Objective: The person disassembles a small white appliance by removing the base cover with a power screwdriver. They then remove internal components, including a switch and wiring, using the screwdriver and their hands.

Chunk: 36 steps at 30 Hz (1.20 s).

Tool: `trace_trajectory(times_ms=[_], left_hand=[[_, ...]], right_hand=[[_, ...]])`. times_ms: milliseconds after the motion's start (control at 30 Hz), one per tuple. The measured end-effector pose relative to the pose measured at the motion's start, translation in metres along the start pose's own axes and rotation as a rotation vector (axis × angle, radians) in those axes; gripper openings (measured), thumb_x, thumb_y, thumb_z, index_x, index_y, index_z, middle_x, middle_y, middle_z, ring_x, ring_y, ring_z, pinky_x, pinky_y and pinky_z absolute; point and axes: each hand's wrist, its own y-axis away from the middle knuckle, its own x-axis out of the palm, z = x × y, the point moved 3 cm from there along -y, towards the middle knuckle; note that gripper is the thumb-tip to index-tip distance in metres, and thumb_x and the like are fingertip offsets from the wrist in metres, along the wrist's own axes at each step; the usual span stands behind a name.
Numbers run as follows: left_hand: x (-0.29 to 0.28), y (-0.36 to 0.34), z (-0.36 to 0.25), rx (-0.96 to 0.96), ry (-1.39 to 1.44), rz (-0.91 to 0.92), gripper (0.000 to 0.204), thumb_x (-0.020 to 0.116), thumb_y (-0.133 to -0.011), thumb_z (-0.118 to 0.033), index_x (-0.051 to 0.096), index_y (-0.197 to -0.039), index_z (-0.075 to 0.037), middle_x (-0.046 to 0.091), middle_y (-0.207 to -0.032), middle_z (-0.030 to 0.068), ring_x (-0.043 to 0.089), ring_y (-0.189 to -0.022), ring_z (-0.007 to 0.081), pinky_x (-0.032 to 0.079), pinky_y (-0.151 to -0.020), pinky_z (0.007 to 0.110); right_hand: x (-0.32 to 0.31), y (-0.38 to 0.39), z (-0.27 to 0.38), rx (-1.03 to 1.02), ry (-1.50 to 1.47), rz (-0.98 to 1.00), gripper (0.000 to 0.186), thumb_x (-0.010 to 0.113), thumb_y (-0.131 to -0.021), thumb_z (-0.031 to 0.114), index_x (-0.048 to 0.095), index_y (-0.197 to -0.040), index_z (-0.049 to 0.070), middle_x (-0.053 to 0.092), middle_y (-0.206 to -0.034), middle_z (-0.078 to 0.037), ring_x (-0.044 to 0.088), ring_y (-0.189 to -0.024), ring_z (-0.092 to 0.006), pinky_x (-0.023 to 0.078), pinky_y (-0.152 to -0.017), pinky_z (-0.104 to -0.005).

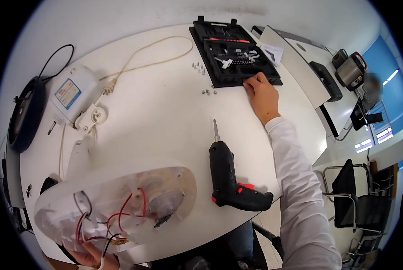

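Note:
My left hand (89,257) grips the lower edge of an opened white plastic housing (52,211) that is tilted up at the near left. Red, black and grey wires and a round motor-like part (166,202) show inside it. My right hand (262,97) is at the near edge of a black tool case (221,81), fingertips pinched together; what they hold, if anything, is hidden. The case lies open with bits and small fittings inside. A black cordless screwdriver (222,173) with a red trigger rests between my arms, bit pointing away. Several small screws (199,68) stand left of the case.
Several small metal pieces (207,92) lie near the case. At left are a white box-shaped unit (77,87), a cream cord with plug (109,86) and a dark blue round object (30,114). A person (371,92) and black chairs (345,193) are at the right.

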Motion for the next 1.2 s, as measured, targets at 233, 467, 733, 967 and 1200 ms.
trace_trajectory(times_ms=[233,467,733,967,1200], left_hand=[[0.011,0.000,-0.007,-0.054,-0.066,0.016,0.044,0.062,-0.090,-0.009,0.046,-0.124,0.013,0.057,-0.117,0.0215,0.057,-0.099,0.0233,0.046,-0.086,0.031],[0.009,0.002,-0.010,-0.091,-0.080,0.001,0.045,0.062,-0.090,-0.010,0.045,-0.125,0.013,0.057,-0.118,0.0218,0.057,-0.100,0.0235,0.046,-0.086,0.031],[0.000,0.001,-0.007,-0.050,-0.124,0.014,0.051,0.059,-0.090,-0.013,0.042,-0.130,0.013,0.053,-0.127,0.0248,0.055,-0.111,0.0273,0.043,-0.094,0.034],[0.006,0.000,-0.021,-0.050,-0.106,-0.037,0.051,0.059,-0.088,-0.007,0.040,-0.131,0.014,0.050,-0.129,0.0257,0.053,-0.114,0.0300,0.044,-0.095,0.035],[0.003,0.000,-0.015,-0.001,-0.075,-0.013,0.049,0.059,-0.089,-0.008,0.043,-0.130,0.014,0.050,-0.128,0.0262,0.052,-0.116,0.0303,0.045,-0.093,0.035]], right_hand=[[-0.007,0.003,-0.002,0.105,-0.177,-0.013,0.012,0.066,-0.085,0.018,0.071,-0.093,0.010,0.062,-0.088,-0.002,0.061,-0.069,-0.0213,0.048,-0.064,-0.0316],[-0.006,0.004,-0.010,0.173,-0.286,-0.031,0.012,0.067,-0.084,0.017,0.071,-0.093,0.010,0.063,-0.088,-0.004,0.062,-0.069,-0.0209,0.049,-0.064,-0.0308],[-0.010,0.000,-0.008,0.197,-0.247,-0.036,0.012,0.071,-0.081,0.021,0.068,-0.085,0.010,0.064,-0.080,-0.002,0.062,-0.066,-0.0190,0.047,-0.060,-0.0303],[-0.006,-0.002,-0.007,0.150,-0.097,-0.058,0.012,0.070,-0.081,0.025,0.068,-0.082,0.013,0.063,-0.082,0.001,0.062,-0.066,-0.0192,0.047,-0.059,-0.0313],[-0.004,-0.004,-0.012,0.118,-0.025,-0.082,0.014,0.068,-0.083,0.027,0.068,-0.082,0.013,0.063,-0.083,0.002,0.063,-0.067,-0.0193,0.047,-0.059,-0.0322]])
